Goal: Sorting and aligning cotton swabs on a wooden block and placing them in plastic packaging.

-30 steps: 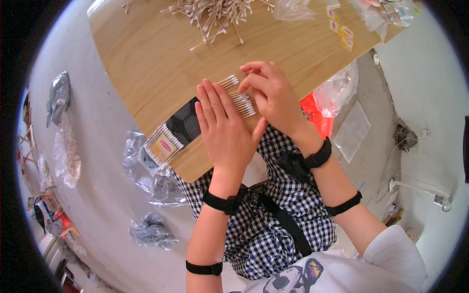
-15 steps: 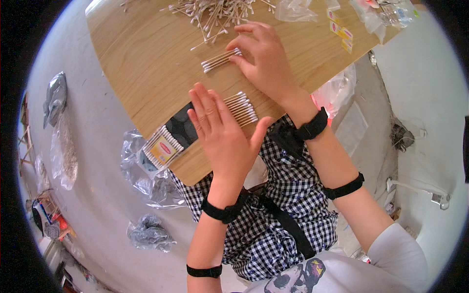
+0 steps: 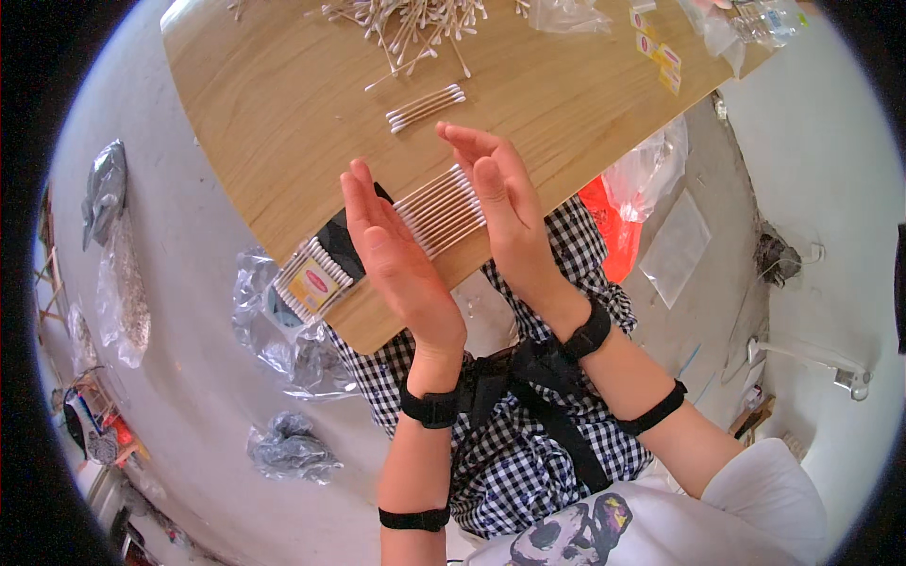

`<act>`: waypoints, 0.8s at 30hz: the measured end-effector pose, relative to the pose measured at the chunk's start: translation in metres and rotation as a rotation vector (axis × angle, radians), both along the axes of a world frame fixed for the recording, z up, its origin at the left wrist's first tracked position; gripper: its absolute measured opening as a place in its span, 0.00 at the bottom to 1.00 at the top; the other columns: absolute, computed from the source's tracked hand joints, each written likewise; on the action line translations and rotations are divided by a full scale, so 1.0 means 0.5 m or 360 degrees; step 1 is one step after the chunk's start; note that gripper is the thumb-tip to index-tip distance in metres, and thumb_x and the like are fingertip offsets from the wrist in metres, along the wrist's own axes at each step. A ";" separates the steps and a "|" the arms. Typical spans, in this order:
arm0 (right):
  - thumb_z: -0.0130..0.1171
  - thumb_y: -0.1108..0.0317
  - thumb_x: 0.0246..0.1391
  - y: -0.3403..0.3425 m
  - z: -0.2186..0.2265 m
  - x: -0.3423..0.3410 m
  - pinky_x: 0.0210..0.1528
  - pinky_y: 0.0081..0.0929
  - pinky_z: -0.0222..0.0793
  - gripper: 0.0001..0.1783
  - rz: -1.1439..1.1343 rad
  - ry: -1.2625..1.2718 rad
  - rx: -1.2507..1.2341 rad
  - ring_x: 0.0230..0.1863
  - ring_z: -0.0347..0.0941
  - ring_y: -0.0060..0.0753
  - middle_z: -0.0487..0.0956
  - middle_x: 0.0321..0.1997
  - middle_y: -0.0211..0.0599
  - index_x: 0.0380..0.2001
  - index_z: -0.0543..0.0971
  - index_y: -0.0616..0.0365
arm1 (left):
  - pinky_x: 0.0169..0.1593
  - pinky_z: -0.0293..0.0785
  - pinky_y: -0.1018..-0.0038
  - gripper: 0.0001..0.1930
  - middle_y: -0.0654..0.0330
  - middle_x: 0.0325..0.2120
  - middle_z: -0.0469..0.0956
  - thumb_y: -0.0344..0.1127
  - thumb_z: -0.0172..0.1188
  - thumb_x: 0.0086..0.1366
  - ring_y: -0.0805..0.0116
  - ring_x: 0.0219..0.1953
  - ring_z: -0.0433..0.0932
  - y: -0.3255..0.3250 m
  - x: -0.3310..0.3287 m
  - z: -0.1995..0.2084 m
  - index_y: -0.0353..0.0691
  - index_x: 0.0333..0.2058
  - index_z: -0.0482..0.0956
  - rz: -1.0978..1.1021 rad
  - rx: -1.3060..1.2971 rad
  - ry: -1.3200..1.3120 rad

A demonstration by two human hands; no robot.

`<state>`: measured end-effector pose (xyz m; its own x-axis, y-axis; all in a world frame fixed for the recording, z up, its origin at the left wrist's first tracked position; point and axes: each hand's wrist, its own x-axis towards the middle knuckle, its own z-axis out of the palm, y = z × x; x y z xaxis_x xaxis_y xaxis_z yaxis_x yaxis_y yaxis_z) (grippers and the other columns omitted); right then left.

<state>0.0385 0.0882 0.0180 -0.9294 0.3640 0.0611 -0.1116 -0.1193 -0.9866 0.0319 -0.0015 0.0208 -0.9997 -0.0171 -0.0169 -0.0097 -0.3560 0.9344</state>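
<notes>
A neat row of wooden-stick cotton swabs (image 3: pixel 440 213) lies side by side near the table's close edge. At the row's left end my left hand (image 3: pixel 398 279) stands on edge, fingers straight and holding nothing. Facing it at the right end is my right hand (image 3: pixel 514 226), its fingers stretched out and its palm turned inward, also holding nothing. A dark, shiny flat piece (image 3: pixel 342 240) is partly hidden behind my left hand. Left of it lies a filled swab pack (image 3: pixel 312 282) with a yellow label. A smaller group of swabs (image 3: pixel 427 108) lies beyond my fingertips.
A loose heap of swabs (image 3: pixel 406 21) is at the table's far side. Small yellow labels (image 3: pixel 659 57) and clear plastic (image 3: pixel 568 14) lie to its right. Plastic bags (image 3: pixel 293 448) are on the floor at left; a red bag (image 3: pixel 613 231) hangs or lies beyond the right table edge.
My right hand has let go of the small swab group, leaving it on the table, and come back to the row's right end. My left hand has turned on edge and shifted slightly left.
</notes>
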 end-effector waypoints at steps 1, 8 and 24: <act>0.41 0.54 0.69 0.002 0.004 -0.002 0.65 0.27 0.54 0.24 0.0000 0.0004 0.0001 0.62 0.62 0.28 0.70 0.58 0.38 0.56 0.68 0.63 | 0.71 0.35 0.67 0.31 0.52 0.69 0.49 0.50 0.34 0.73 0.63 0.71 0.44 0.000 -0.001 -0.002 0.35 0.67 0.49 0.0066 0.0059 -0.0032; 0.45 0.65 0.63 0.002 -0.009 -0.056 0.71 0.41 0.47 0.24 -0.0018 0.0096 0.1452 0.70 0.54 0.46 0.65 0.64 0.47 0.59 0.64 0.63 | 0.71 0.37 0.68 0.30 0.52 0.68 0.53 0.49 0.33 0.73 0.64 0.71 0.47 -0.016 0.003 0.003 0.36 0.66 0.53 0.0252 0.0114 -0.0001; 0.44 0.77 0.53 -0.011 -0.030 -0.074 0.72 0.45 0.42 0.30 0.0253 0.0160 0.2199 0.73 0.48 0.46 0.60 0.69 0.45 0.62 0.63 0.59 | 0.71 0.39 0.66 0.29 0.50 0.67 0.52 0.49 0.34 0.74 0.61 0.70 0.48 -0.002 0.009 0.010 0.34 0.65 0.52 0.0321 0.0199 -0.0011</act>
<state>0.0014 0.0827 0.0031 -0.9249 -0.1529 0.3481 -0.2654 0.9152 -0.3034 0.0362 -0.0026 0.0259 -0.9761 -0.2138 -0.0380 0.0673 -0.4642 0.8832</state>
